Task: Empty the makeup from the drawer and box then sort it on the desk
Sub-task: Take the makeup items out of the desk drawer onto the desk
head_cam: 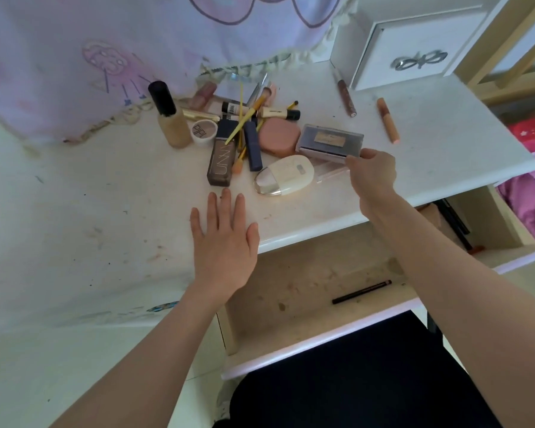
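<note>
Our left hand point(224, 239) lies flat on the white surface point(90, 211), fingers point(212, 208) straight and slightly spread, holding nothing. Our right hand point(372, 173) pinches the near corner of the dark rectangular palette point(329, 140) beside the makeup pile point(244, 128). A black pencil point(362, 292) lies in the open drawer point(291, 282) below.

soft even daylight, faint shadows, mild overall blur, wide-angle bending at the edges, pale washed-out whites
</note>
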Motion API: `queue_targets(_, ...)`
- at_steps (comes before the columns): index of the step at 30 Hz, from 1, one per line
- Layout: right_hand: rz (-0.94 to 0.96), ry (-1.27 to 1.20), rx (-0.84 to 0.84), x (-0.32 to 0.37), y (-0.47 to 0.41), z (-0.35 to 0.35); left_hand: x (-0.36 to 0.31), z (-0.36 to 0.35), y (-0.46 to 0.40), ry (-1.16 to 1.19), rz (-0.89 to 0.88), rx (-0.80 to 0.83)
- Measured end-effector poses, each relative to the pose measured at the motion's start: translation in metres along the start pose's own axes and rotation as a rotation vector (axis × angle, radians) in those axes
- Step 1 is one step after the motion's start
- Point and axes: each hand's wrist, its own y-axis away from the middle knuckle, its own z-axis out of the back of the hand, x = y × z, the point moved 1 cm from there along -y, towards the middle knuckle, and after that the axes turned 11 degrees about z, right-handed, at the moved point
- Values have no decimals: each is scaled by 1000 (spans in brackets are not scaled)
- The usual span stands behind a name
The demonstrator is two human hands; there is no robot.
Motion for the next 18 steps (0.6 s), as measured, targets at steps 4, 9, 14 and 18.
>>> queue_targets(4, 123, 118, 143, -7, 14, 10, 1, 1, 0, -10, -12, 9)
queue_targets(9, 262, 164, 62, -30, 39, 44, 4, 2, 9, 175, -77, -75)
queue_targets(14, 269, 484, 236, -95, 42, 93, -39, -10, 49, 493, -655, -186)
queue_targets(18, 174, 754, 356, -144, 12, 124, -119, -15, 50, 504, -886, -64)
